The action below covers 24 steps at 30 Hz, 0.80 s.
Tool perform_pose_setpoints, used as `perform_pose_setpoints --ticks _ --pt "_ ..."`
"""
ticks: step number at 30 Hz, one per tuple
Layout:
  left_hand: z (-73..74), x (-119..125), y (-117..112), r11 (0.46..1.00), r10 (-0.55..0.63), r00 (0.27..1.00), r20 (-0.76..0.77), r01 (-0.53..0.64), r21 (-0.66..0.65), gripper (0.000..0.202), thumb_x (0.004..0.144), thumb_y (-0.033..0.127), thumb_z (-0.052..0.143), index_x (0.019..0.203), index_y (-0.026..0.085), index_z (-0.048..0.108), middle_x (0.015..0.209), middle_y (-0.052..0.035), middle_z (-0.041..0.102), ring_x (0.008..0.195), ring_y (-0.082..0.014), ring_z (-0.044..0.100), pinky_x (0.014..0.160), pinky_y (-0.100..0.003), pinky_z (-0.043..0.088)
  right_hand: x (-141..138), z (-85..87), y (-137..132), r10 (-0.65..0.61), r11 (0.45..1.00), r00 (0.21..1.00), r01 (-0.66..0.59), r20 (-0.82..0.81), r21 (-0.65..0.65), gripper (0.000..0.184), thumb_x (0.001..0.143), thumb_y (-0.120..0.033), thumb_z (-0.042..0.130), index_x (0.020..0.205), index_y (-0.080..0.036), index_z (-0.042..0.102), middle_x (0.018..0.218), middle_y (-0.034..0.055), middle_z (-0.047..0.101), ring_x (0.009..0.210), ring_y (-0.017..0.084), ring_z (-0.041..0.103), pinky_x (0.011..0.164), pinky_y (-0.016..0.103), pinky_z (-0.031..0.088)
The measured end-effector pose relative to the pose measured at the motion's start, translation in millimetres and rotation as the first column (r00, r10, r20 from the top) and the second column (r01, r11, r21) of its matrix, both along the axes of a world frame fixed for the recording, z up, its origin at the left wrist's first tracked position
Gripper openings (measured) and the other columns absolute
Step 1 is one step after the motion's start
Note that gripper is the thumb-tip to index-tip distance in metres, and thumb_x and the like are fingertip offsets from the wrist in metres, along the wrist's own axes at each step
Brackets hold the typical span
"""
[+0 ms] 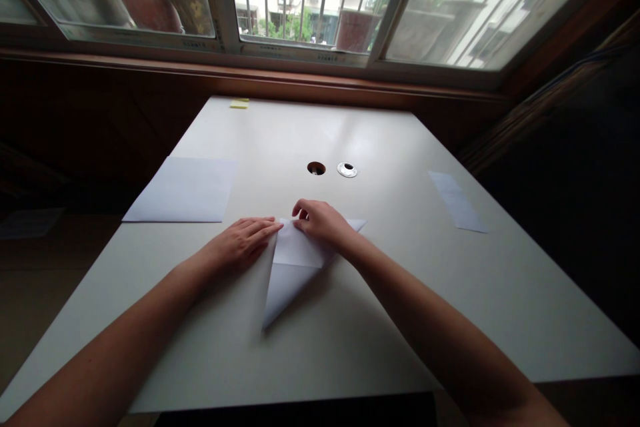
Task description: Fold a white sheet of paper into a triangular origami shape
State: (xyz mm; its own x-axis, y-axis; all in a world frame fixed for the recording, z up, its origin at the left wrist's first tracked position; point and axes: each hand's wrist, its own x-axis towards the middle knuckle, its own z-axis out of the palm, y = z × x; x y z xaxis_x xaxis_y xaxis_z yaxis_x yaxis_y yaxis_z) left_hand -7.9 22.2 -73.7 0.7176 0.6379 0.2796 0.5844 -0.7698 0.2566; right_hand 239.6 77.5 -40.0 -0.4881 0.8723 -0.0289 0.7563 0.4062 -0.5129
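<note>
A white sheet of folded paper (295,277) lies on the white table in front of me, with one pointed corner toward me and another to the right. A crease runs across its middle. My left hand (245,238) rests flat at its upper left corner, fingers stretched out and fingertips touching the edge. Over the top part of the paper, my right hand (323,221) has its fingers curled, with thumb and index finger near the upper edge. The hand and wrist cover part of the paper's right side.
A larger white sheet (183,190) lies at the table's left edge. On the right is a narrow paper strip (457,201). Beyond my hands are a round hole (316,168) and a round metallic cover (347,169). A yellow sticky note (239,103) sits at the far left.
</note>
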Motion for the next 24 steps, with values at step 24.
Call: perform_pose_setpoints --ticks 24 --pt "-0.4 -0.5 -0.3 1.000 -0.009 1.000 0.029 0.010 -0.016 0.047 0.098 0.020 0.044 0.145 0.023 0.043 0.144 -0.0101 0.051 0.138 -0.0242 0.042 0.115 -0.046 0.039 -8.2 9.8 7.4 -0.016 0.998 0.999 0.018 0.043 -0.065 0.008 0.080 -0.023 0.066 0.086 -0.024 0.070 0.090 0.0016 0.072 0.083 0.017 0.064 0.066 0.024 0.042"
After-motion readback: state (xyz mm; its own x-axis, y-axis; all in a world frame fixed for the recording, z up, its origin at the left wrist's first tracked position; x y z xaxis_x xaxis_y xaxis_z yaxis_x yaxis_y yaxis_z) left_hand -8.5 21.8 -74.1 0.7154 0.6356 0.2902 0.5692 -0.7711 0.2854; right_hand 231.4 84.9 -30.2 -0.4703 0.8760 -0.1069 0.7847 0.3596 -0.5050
